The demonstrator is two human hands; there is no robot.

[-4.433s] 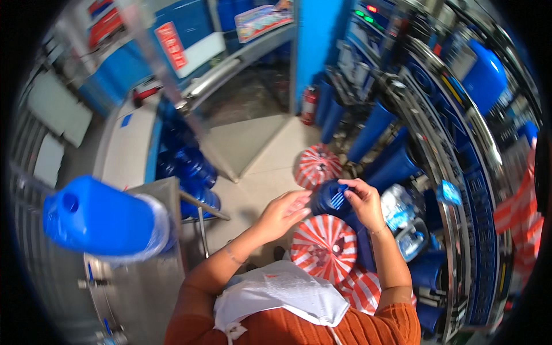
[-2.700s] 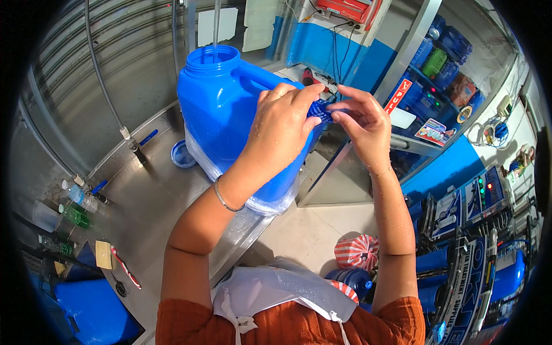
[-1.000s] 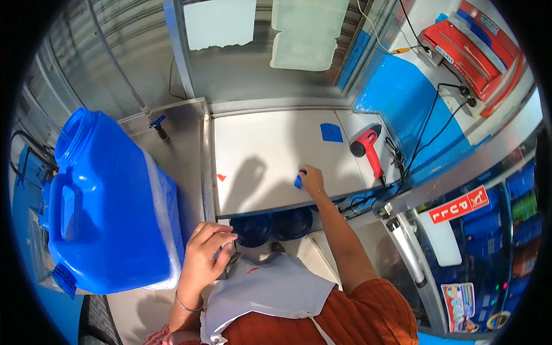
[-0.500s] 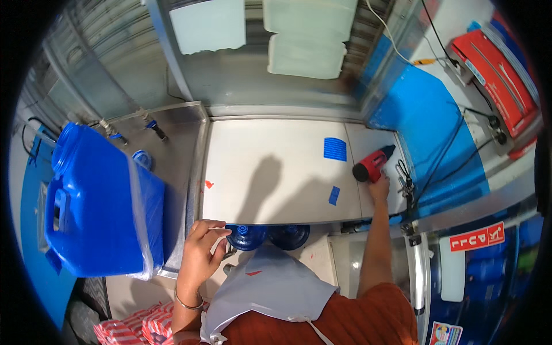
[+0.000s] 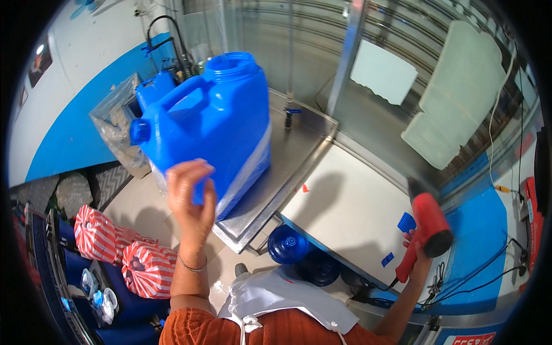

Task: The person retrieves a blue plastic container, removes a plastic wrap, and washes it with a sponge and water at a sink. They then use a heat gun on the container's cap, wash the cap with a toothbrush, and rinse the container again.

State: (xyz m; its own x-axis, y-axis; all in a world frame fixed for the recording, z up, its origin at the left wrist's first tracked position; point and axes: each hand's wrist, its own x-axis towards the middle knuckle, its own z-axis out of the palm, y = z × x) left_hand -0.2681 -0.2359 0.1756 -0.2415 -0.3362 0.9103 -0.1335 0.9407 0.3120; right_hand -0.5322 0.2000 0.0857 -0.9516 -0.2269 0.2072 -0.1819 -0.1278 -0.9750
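Observation:
A large blue plastic jerrycan [image 5: 210, 123] with an open neck and a clear film band round its base stands on the steel counter [image 5: 287, 155]. My left hand [image 5: 190, 192] is raised in front of its lower side, fingers curled, at or just off the surface. Far to the right, my right hand [image 5: 415, 248] grips the handle of a red heat gun [image 5: 428, 227], lifted above the white table top [image 5: 351, 213].
Small blue pieces [image 5: 406, 222] lie on the white table near the heat gun. Blue bottles [image 5: 290, 244] sit under the table. Red-and-white striped sacks [image 5: 123, 253] stand on the floor at left. A second blue can [image 5: 152, 89] and a clear bag sit behind.
My right hand has picked the red heat gun up off the white table. My left hand has left the table edge and risen to the blue jerrycan. My view has swung left.

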